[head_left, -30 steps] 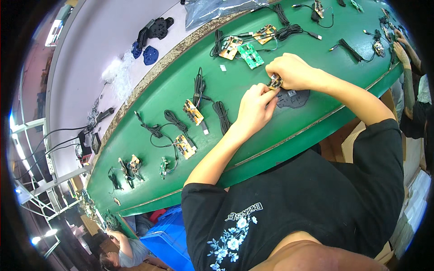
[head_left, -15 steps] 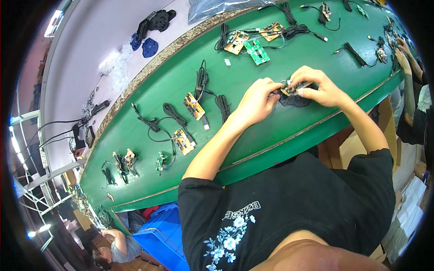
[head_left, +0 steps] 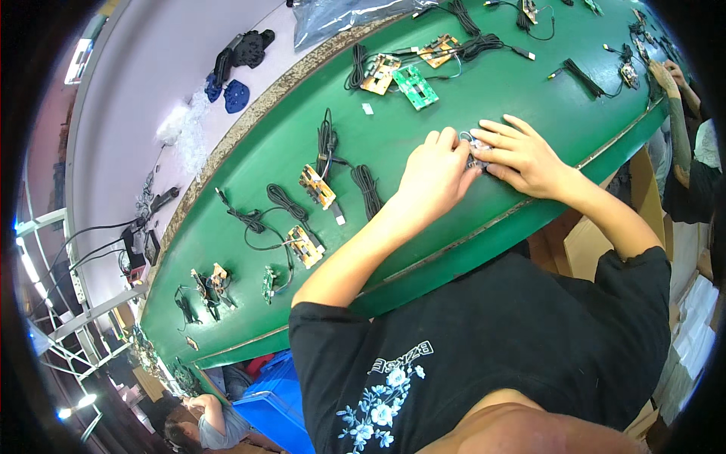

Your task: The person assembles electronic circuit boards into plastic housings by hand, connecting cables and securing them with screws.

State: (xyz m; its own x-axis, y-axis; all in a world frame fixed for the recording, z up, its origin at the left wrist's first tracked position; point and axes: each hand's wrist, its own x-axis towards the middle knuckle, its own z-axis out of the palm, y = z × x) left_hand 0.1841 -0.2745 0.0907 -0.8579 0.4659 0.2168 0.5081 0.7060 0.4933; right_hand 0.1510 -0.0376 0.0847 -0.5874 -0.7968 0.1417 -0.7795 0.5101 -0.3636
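Note:
On the green bench top, a small dark assembly with a board and thin wires [head_left: 476,155] lies between my hands, mostly covered by fingers. My left hand [head_left: 437,172] is closed at its left edge, fingers curled and thumb against it. From the right, my right hand [head_left: 525,160] reaches over the part with fingers stretched and spread, fingertips touching its top. To the left lie brown circuit boards [head_left: 305,247] with coiled black cables [head_left: 366,191]. Farther off, a green circuit board [head_left: 415,88] rests against another brown board [head_left: 382,73].
A pale shelf behind the bench's worn rim [head_left: 249,113] carries black plastic parts [head_left: 246,51], blue pieces [head_left: 236,97] and a clear plastic bag [head_left: 340,19]. A blue bin [head_left: 272,405] stands below the bench. Another person's hands [head_left: 667,76] work at the far right.
My right hand has gone from a pinch on the part to spread fingers over it. The dark base seen under the hands is now mostly covered. The whole view has shifted slightly.

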